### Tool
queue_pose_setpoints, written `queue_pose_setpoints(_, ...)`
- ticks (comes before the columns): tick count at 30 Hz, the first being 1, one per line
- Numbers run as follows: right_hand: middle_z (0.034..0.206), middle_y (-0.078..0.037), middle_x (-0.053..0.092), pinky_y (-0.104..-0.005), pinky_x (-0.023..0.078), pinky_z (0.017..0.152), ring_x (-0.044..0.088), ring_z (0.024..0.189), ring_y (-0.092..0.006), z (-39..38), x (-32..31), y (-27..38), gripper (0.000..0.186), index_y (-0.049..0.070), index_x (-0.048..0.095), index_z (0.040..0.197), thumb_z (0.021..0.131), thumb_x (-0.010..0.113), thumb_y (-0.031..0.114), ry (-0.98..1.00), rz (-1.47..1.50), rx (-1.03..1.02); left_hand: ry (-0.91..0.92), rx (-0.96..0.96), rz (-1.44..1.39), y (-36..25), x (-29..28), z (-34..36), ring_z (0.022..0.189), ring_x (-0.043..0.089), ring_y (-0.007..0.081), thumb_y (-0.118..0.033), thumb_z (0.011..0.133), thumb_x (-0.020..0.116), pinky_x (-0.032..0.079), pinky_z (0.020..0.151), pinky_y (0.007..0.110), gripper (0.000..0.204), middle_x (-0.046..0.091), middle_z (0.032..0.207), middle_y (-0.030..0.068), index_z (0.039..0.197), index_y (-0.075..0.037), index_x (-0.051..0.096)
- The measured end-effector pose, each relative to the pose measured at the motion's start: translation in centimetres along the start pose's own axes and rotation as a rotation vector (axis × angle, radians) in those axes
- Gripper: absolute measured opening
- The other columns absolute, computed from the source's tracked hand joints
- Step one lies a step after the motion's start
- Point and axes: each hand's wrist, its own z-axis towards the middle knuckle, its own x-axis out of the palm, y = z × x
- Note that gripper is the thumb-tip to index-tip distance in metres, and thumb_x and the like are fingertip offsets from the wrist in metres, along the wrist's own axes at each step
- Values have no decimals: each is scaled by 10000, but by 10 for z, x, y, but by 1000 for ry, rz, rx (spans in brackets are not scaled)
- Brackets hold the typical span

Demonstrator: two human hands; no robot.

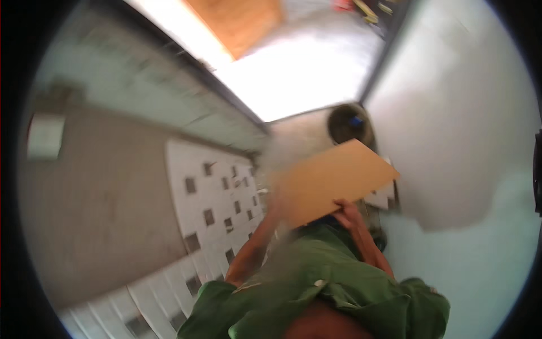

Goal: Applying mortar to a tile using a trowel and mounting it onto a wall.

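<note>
A flat, tan rectangular panel [333, 183] is held out tilted in front of my body; whether it is a tile or a board I cannot make out. My right hand [347, 216] grips its near edge, thumb lying on the upper face and the other fingers underneath. At the panel's left end is my left hand [275, 208], smeared by motion and closed against that edge. Both forearms come out of the sleeves of a green shirt [316, 265].
A round dark bucket [345, 125] with something blue inside stands beyond the panel, by a bright doorway [299, 79]. White tiling with dark squares [197, 186] covers part of the left wall, beside bare grey-brown plaster [107, 209]. A pale wall [463, 141] rises on the right.
</note>
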Motion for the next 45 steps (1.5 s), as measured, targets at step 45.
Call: queue_pose_setpoints(45, 1271, -14, 482, -461, 411, 958, 454, 1188, -199, 318, -208, -117, 379, 162, 452, 1234, 885, 586, 227, -582, 227, -289, 302, 388, 246, -250, 487, 478, 1099, 458, 357, -273, 669, 723, 415, 872, 416, 518, 591, 1057, 169, 1113, -44, 586)
